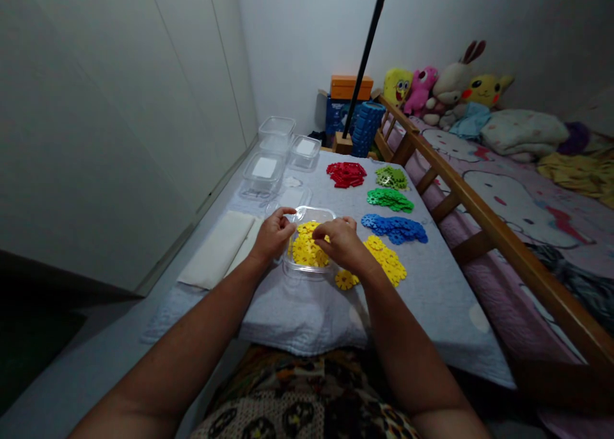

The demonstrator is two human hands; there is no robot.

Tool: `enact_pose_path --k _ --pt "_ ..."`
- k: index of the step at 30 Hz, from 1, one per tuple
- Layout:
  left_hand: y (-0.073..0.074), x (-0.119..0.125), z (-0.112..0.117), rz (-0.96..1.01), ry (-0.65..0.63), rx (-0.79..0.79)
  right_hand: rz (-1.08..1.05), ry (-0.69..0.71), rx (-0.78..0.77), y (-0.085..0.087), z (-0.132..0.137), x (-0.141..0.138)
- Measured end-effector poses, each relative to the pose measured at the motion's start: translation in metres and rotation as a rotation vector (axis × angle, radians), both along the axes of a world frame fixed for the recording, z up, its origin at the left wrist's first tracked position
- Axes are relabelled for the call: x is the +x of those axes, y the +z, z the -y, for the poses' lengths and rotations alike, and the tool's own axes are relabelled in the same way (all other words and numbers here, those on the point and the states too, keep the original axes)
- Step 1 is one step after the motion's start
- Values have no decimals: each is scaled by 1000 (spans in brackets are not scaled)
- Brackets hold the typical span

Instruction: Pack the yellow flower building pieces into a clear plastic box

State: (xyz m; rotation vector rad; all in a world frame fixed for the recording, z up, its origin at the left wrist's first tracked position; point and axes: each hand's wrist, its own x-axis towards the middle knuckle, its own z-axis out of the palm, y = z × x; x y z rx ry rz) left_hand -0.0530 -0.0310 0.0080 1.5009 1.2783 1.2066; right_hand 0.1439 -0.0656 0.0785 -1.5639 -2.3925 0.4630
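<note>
A clear plastic container [309, 269] stands before me, partly filled with yellow flower-shaped plastic pieces [307, 250]. At its left rim is my left hand [275, 234], thumb and index finger apart. My right hand [338, 237] reaches over the right side of the container from above, its fingers drawn together and pointing down at the yellow pieces. Whatever is between those fingertips, if anything, is too small to make out. Beside the container, partly behind my right wrist, lies a pile of more yellow pieces [388, 263].
Piles of blue pieces [396, 228], green pieces [389, 199], light green pieces [391, 177] and red pieces [345, 174] lie along the table's right side. Lidded clear containers [263, 168] stand at the back left. A folded cloth [218, 250] lies left; a wooden bed rail [484, 218] borders the right.
</note>
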Motion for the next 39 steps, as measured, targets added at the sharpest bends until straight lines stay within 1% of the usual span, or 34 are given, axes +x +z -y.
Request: enact_pose_path --k 3,6,9,12,14,16,18,23,27,29,31,33,35,37,39 --pt "-1 0 0 -15 8 0 -30 -122 66 5 -6 28" --pt "1 0 1 -14 10 -5 57 -245 84 3 -11 58" --pt "4 1 3 -4 4 -14 188 -308 67 -10 -13 78" --pt "5 2 3 2 10 -18 254 -304 79 -29 -12 84" --pt "6 2 3 1 17 -20 294 -289 76 -38 -12 82" --pt "5 2 3 -2 17 -24 330 -282 54 -42 -11 79" --pt "4 1 3 -5 11 -24 342 -289 34 -42 -11 75" --pt "5 1 3 -5 10 -13 298 -300 -21 -34 -12 72" --pt "6 1 4 -7 9 -16 158 -285 -77 -28 -16 78" --pt "7 1 4 -8 4 -17 22 -278 -48 -23 -18 81" --pt "7 1 4 -10 3 -14 -129 -280 14 -16 -19 79" --pt "6 1 3 -11 5 -11 -252 -262 59 -9 -19 71" --pt "6 1 3 -10 5 -12 -314 -212 71 -2 -18 56" --pt "6 1 2 -7 6 -12 -308 -162 71 3 -18 38" --pt "5 1 2 -7 8 -9 -253 -138 72 5 -18 20"
